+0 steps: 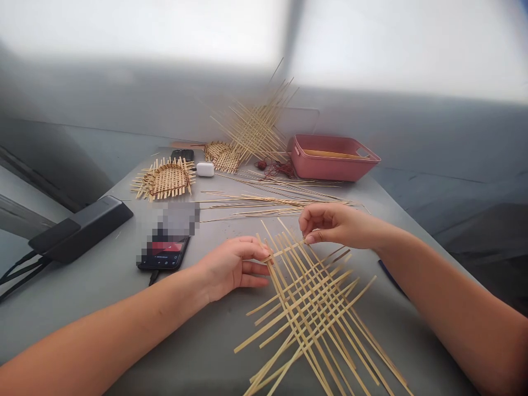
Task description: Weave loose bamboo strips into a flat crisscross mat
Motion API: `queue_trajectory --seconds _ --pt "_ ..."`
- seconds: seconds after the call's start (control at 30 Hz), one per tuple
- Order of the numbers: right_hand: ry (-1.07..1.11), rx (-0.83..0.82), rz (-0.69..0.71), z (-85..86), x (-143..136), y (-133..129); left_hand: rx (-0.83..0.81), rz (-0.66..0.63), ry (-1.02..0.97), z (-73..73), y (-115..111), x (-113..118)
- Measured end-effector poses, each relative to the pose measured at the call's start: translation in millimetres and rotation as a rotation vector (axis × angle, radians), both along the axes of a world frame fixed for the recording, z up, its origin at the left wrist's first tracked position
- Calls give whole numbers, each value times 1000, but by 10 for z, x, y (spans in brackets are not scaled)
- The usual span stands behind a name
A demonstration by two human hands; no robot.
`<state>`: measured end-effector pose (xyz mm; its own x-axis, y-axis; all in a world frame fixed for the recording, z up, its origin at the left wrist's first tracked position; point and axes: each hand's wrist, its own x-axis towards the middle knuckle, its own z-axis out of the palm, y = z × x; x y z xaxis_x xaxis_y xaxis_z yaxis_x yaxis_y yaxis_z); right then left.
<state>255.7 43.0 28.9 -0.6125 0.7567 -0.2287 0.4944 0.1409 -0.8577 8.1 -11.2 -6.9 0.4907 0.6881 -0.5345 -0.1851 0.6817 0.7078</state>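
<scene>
A loosely woven lattice of pale bamboo strips lies in front of me on the grey table, its long ends sticking out on all sides. Across its far edge runs a single bamboo strip, threaded among the lengthwise ones. My left hand pinches the left end of that strip between thumb and index finger, the other fingers loosely extended below. At the strip's right end, my right hand has thumb and fingertips closed on it, the remaining fingers curled.
Loose bamboo strips lie beyond the lattice. Farther back are a round woven piece, a white case, dark red cord, a pink bin and another lattice. A phone and a black device are left.
</scene>
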Motion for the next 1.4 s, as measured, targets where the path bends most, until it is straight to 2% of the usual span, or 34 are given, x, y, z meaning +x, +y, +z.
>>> queue_trajectory --seconds 0.3,0.47,0.73,0.93,1.4 --pt "-22 44 -46 -14 29 17 171 134 130 -61 -9 26" --pt "-46 63 -59 -7 32 16 201 159 185 -76 4 14" --pt "-68 87 -101 -19 27 17 250 288 197 -74 15 20" --pt "-67 83 -93 -29 15 19 325 285 172 -80 9 34" --pt "-95 81 -85 -57 47 43 324 278 182 -107 18 24"
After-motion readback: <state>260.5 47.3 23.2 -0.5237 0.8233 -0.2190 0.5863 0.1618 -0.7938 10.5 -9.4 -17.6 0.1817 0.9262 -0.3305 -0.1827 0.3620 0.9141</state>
